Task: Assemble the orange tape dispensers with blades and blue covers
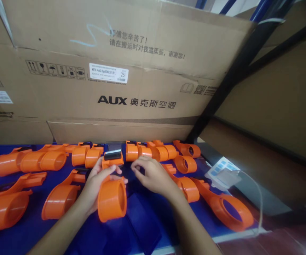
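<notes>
My left hand point(97, 184) is closed round an orange tape dispenser point(111, 200), held upright over the blue table. At its top are a black roller and a white toothed strip, turned away from me; its round hub hangs below my fingers. Just to the right is my right hand point(151, 173), its fingers curled in and the thumb near the fingertips. Whether anything small lies between them is hidden. Beyond my right hand, more orange tape dispensers point(133, 152) stand in a row. Another dispenser point(61, 200) lies left of my left forearm.
Several more dispensers cover the blue tabletop point(89, 233), including a large one point(232, 212) at right. A dark blue sheet point(143, 223) lies in front. A big cardboard box point(142, 81) walls off the back, beside a dark rack post point(221, 85). A white device with a cable point(223, 173) sits at right.
</notes>
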`<state>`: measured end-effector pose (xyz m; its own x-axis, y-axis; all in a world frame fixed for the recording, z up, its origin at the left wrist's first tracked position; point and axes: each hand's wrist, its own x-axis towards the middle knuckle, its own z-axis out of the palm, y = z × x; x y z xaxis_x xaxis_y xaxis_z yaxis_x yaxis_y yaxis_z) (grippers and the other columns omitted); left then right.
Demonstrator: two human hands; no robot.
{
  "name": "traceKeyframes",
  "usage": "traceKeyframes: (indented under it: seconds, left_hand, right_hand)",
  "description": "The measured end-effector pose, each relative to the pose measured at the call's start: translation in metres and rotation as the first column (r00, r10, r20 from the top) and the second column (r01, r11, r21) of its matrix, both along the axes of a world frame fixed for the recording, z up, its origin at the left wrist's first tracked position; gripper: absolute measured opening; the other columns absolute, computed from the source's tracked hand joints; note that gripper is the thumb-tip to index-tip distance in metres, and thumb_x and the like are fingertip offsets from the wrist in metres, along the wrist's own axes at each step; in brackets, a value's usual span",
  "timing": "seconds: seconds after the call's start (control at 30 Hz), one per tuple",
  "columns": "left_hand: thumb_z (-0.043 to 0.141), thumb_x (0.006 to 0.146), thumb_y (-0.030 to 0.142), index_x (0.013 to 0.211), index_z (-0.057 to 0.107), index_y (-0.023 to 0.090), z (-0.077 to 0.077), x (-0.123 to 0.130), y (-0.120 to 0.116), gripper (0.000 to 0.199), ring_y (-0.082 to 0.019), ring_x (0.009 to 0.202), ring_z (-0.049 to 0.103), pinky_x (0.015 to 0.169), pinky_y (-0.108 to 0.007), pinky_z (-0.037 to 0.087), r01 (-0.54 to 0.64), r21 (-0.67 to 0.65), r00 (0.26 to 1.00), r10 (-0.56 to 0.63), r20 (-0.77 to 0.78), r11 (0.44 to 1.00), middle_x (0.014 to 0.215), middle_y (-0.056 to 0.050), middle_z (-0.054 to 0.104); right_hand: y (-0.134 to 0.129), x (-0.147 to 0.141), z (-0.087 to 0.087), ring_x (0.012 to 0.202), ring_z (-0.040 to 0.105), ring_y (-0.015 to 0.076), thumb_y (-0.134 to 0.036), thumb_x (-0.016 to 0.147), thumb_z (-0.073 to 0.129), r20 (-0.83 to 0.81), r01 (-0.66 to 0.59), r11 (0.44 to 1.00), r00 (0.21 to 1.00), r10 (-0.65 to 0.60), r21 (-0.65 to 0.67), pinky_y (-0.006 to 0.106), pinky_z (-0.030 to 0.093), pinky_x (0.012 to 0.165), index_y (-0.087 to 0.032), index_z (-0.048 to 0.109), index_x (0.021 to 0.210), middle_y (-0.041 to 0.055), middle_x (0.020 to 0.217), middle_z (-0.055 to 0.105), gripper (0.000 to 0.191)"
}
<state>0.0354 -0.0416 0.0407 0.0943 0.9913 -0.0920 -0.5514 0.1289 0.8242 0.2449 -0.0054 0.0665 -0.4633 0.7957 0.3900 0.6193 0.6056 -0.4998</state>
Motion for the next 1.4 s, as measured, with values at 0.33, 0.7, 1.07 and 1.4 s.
traceKeyframes:
  seconds: [0.33, 0.7, 1.07, 1.4]
  left_hand:
    - [0.084, 0.076, 0.031, 0.104, 0.057, 0.022, -0.004, 0.0, 0.0, 0.04, -0.025, 0.07, 0.077, 0.063, -0.037, 0.062, -0.011, -0.029, 1.0, 0.011, -0.006, 1.0, 0.088, 0.0, 0.069]
    - [0.081, 0.081, 0.041, 0.115, 0.058, 0.022, -0.005, 0.003, 0.001, 0.046, -0.019, 0.063, 0.074, 0.063, -0.033, 0.061, -0.016, 0.028, 0.991, 0.02, -0.135, 0.999, 0.095, -0.002, 0.069]
    - [0.079, 0.082, 0.042, 0.113, 0.056, 0.02, -0.005, 0.007, -0.003, 0.044, -0.018, 0.061, 0.073, 0.068, -0.035, 0.062, -0.041, 0.037, 0.984, 0.047, -0.173, 0.998, 0.091, -0.002, 0.071]
    - [0.08, 0.081, 0.043, 0.117, 0.055, 0.021, -0.007, 0.009, -0.004, 0.049, -0.021, 0.061, 0.075, 0.069, -0.039, 0.064, -0.033, 0.082, 0.975, 0.05, -0.215, 0.996, 0.095, -0.003, 0.073]
  right_hand:
    - [-0.001, -0.002, -0.015, 0.079, 0.065, 0.0211, -0.016, 0.079, 0.073, 0.428, 0.018, 1.0, 0.903, -0.024, 0.017, 0.028, 0.04, 0.063, -0.023, 0.071, 0.075, 0.004, 0.081, 0.072, 0.008]
    - [0.002, -0.018, -0.02, 0.06, 0.067, 0.0163, -0.035, 0.09, 0.069, -0.572, 0.069, 0.99, 0.81, -0.127, -0.121, 0.026, 0.053, 0.056, -0.024, 0.051, 0.083, -0.0002, 0.069, 0.067, 0.022]
    - [-0.017, -0.034, -0.021, 0.074, 0.072, 0.0157, -0.018, 0.093, 0.065, -0.492, 0.148, 0.955, 0.871, -0.003, 0.255, 0.026, 0.062, 0.069, -0.024, 0.058, 0.102, 0.003, 0.091, 0.067, 0.012]
    - [-0.015, -0.038, -0.029, 0.08, 0.071, 0.0173, -0.01, 0.09, 0.06, -0.441, 0.183, 0.917, 0.897, -0.007, 0.356, 0.029, 0.061, 0.072, -0.025, 0.055, 0.111, 0.0044, 0.097, 0.068, 0.026]
